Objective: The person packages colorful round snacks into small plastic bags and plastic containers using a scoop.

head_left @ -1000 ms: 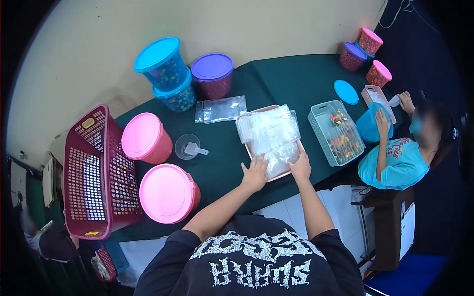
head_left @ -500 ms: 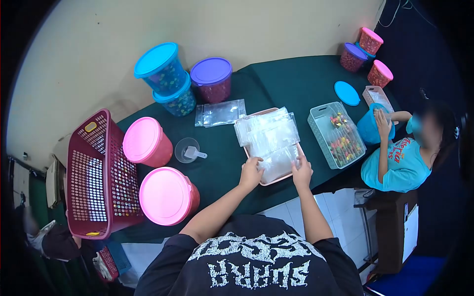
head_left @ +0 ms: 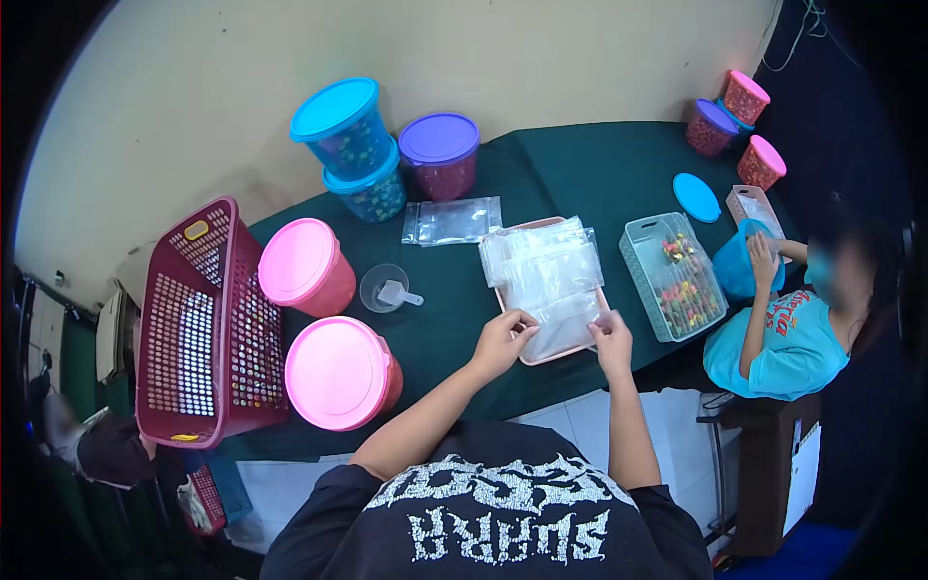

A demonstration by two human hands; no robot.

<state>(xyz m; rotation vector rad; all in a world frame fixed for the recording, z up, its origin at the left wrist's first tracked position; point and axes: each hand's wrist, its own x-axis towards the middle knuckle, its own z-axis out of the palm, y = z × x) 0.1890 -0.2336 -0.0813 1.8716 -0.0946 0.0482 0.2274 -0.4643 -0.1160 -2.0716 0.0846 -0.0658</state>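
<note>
Clear plastic bags (head_left: 541,261) lie in a loose overlapping pile in a shallow pink tray (head_left: 543,361) in front of me. The nearest clear plastic bag (head_left: 564,327) is at the tray's near end, between my hands. My left hand (head_left: 505,343) pinches its left side, thumb and forefinger together. On its right side my right hand (head_left: 612,343) is closed in a similar pinch, over the tray's rim. The fingertips partly hide the bag's edges.
A measuring scoop (head_left: 398,295) rests in a clear bowl (head_left: 372,282), near pink-lidded tubs (head_left: 338,372) and a maroon basket (head_left: 227,338). More flat bags (head_left: 452,220) lie behind. Rightward are a basket of filled packets (head_left: 657,329) and a co-worker (head_left: 773,343) holding a blue tub (head_left: 737,261).
My fingers have drawn into pinches at the near bag's sides, where they were more spread before. The whole view has shifted slightly; the co-worker's hands stay at the blue tub.
</note>
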